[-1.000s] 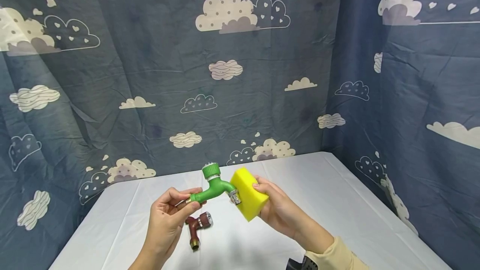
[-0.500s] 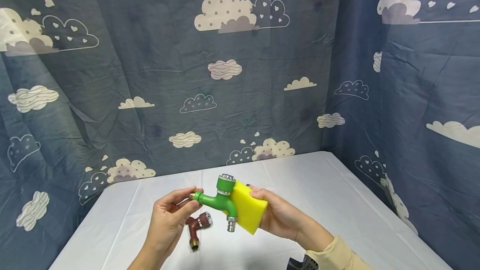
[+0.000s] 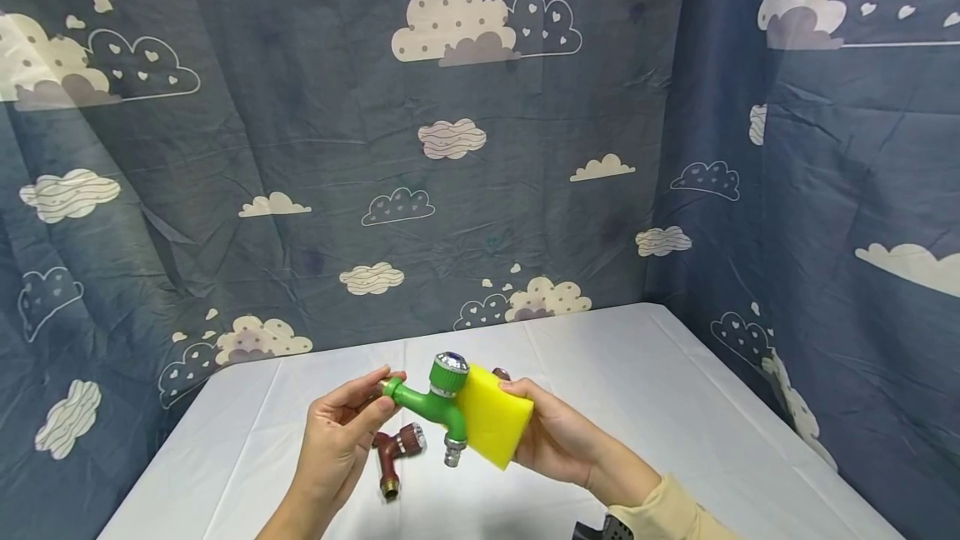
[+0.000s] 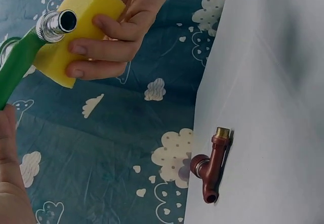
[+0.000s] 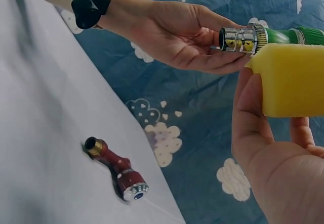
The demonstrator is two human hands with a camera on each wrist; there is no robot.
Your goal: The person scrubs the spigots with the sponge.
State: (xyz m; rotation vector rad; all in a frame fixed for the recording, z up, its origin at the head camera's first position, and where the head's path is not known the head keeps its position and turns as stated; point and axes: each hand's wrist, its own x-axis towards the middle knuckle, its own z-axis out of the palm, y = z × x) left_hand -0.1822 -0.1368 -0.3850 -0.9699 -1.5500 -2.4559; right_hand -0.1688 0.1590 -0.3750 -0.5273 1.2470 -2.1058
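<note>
My left hand (image 3: 337, 432) pinches a green tap (image 3: 425, 405) by its threaded inlet end, between thumb and fingers. The tap is held above the table, its silver-capped green knob up and its metal nozzle pointing down. A yellow sponge (image 3: 497, 422) is gripped in my right hand (image 3: 558, 436), thumb on the near side and fingers behind. It lies right up against the tap's far side, partly hidden by the knob and spout. In the left wrist view the round nozzle opening (image 4: 67, 21) overlaps the sponge.
A dark red tap (image 3: 390, 457) with a brass threaded end lies on the white-covered table (image 3: 637, 407), below and just right of my left hand. Blue cloud-print curtains (image 3: 480, 215) stand behind and beside the table.
The green tap has turned, its nozzle swinging from pointing right to pointing down. The sponge has moved slightly down, from the nozzle to behind the tap's knob and body.
</note>
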